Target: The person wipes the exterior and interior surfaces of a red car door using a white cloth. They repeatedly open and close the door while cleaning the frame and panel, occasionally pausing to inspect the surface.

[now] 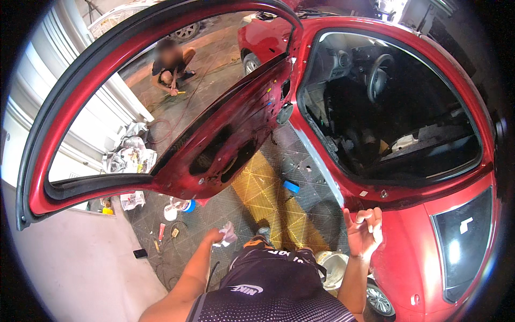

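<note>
My left hand hangs low, left of my legs, closed around a crumpled pale pinkish cloth. My right hand is raised palm up in front of the rear lower corner of the red car's door opening. Its fingers are apart and partly bent, with whitish dust on the tips, and nothing shows in them. Whether it touches the body is hard to tell. A greyish-white strip runs along the sill. The open red car door, its inner trim off, spreads out ahead and to the left.
A blue block lies on the tiled floor. A white bucket stands near my right leg. Tubs, a red tube and crumpled newspaper are at left. Beyond the door window, another person crouches.
</note>
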Motion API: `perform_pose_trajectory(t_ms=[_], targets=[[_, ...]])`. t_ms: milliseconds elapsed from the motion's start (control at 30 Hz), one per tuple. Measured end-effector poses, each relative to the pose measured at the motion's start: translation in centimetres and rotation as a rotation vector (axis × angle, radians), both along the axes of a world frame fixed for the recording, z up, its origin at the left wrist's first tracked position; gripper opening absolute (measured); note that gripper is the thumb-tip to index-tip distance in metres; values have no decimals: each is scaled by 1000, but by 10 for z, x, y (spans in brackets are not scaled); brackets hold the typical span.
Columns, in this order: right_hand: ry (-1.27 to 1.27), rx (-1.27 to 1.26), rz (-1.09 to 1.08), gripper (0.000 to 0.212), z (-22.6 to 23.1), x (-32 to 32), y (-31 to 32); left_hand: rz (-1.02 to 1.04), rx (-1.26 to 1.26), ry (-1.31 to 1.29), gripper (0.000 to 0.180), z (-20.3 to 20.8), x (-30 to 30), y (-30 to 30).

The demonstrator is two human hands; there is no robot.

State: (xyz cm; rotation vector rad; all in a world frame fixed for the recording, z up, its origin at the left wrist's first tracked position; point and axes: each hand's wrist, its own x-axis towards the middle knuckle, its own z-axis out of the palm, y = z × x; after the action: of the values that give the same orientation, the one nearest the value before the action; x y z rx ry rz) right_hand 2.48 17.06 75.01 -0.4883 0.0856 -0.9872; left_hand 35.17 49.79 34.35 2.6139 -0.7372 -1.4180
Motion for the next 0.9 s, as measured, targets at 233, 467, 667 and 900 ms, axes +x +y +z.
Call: perform_pose_trajectory(t_ms=[233,467,667,900], targets=[[96,-13,59,23,-36,17,-6,67,6,-25,52,-15,20,24],[1746,-586,321,43,-268,-38,-28,10,-18,-121,65,-21,22,43],[1432,108,548,58,-306,-88,37,296,-49,-301,71,-37,4,62],[1714,66,468,38,-337,-129,19,-276,143,18,49,-28,36,51]])
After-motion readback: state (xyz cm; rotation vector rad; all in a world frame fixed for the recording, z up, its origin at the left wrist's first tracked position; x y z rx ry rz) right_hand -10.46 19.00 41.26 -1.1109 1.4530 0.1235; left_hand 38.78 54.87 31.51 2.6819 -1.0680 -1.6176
